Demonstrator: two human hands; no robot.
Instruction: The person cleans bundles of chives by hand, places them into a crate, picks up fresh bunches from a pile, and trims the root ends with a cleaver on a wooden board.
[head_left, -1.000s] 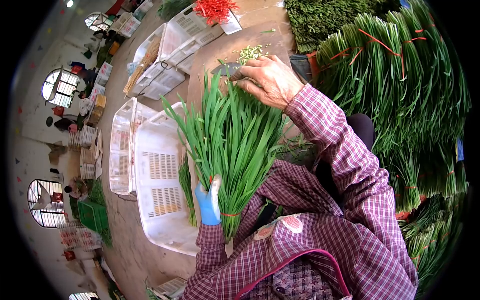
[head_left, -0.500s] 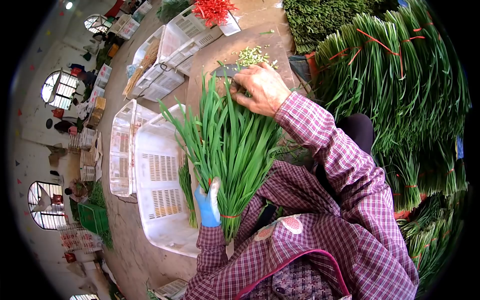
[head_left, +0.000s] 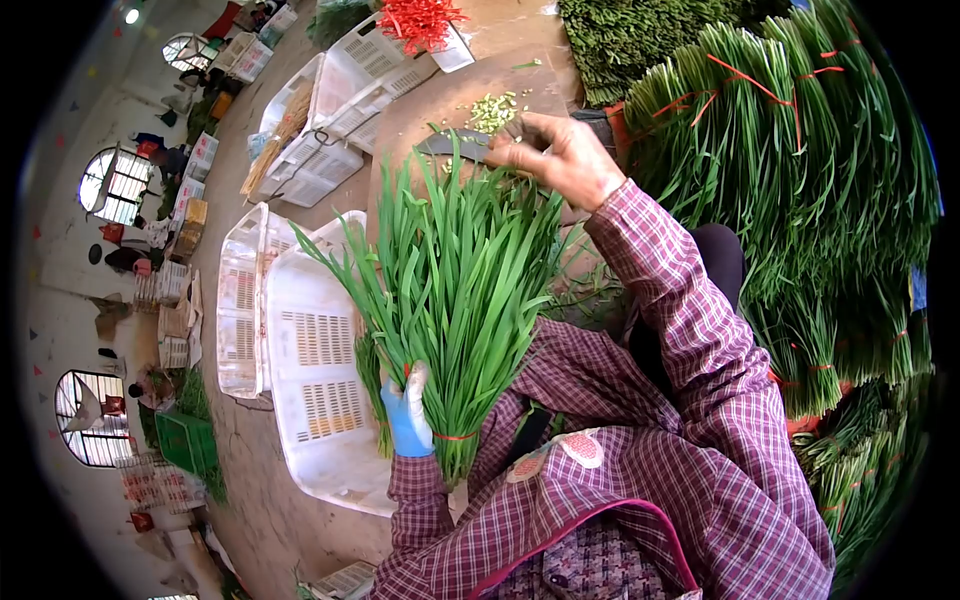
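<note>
My left hand (head_left: 408, 412), in a blue and white glove, is closed around a bunch of garlic chives (head_left: 455, 290). Red ties show near its lower end, and the leaves fan out upward toward the board. Just past the leaf tips, my bare right hand (head_left: 565, 160) has its fingers curled toward the thumb; I cannot make out what, if anything, is between them. A dark knife blade (head_left: 455, 143) lies on the wooden board (head_left: 400, 175) beside these fingers, its handle out of sight. Chopped pale green pieces (head_left: 493, 113) are scattered behind the blade.
White plastic crates (head_left: 330, 350) stand to the left, one holding another green bunch. Red ties (head_left: 418, 20) are heaped at the back. Tall stacks of tied chives (head_left: 770, 170) rise on the right. A green crate (head_left: 187, 440) sits farther left on the floor.
My right hand has moved right, away from the blade, which stays on the board. My left hand still holds the bunch, whose leaf tips have spread a little to the left.
</note>
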